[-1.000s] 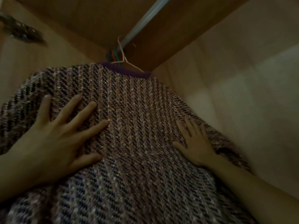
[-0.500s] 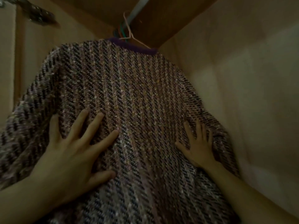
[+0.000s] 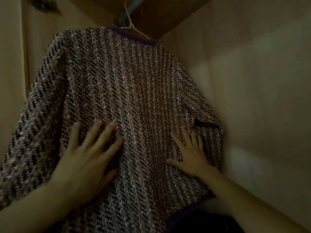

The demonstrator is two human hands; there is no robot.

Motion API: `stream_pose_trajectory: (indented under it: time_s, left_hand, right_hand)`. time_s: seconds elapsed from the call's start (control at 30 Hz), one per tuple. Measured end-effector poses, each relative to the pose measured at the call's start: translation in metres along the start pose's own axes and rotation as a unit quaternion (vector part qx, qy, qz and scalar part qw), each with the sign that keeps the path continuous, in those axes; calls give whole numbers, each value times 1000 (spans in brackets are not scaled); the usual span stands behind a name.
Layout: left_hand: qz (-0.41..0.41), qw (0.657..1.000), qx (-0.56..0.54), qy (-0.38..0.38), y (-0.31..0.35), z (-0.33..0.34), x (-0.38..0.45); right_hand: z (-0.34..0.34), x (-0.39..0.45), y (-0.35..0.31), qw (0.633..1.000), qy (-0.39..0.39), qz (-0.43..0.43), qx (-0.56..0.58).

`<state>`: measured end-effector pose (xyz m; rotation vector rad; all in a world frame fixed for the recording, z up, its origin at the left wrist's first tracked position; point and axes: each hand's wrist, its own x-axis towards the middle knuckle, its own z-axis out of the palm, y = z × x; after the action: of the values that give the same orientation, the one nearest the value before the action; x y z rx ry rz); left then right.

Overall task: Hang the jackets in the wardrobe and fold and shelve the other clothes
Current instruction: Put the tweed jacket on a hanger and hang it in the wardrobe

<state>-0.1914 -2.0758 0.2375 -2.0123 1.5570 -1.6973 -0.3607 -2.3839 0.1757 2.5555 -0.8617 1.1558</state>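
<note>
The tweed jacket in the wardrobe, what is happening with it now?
A person is hanging it. The tweed jacket is on a pink hanger inside the wardrobe. The left hand and the right hand both lie flat on its back, fingers spread, as if smoothing it.

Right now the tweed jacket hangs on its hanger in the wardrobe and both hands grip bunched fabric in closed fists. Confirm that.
Not the fists. In the head view the left hand and right hand lie flat with fingers spread against the tweed jacket. The rest holds: it hangs from the hanger inside the wardrobe.
</note>
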Motion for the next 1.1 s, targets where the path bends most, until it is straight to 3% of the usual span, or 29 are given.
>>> stream_pose_trajectory:
  time_s: [0.1,0.23,0.4,0.6,0.73,1.1]
  left_hand:
    - [50,998,-17,-34,16,8,-33]
    - [49,995,-14,-83,8,22,-62]
    - [29,994,-61,-89,17,10,-63]
    - [12,982,-170,-81,46,-13,-52]
    - [34,951,-300,-68,58,-26,-54]
    - [146,838,-525,-40,118,-51,-109]
  right_hand:
    - [18,-26,16,995,-45,13,-92]
    - [20,-54,31,983,-148,57,-89]
    - [-14,-86,8,991,-104,84,-7]
    - [-72,-106,-28,996,-48,69,-4]
    - [-116,-139,-67,996,-25,77,-37]
    - [-225,-287,-199,944,-113,237,-199]
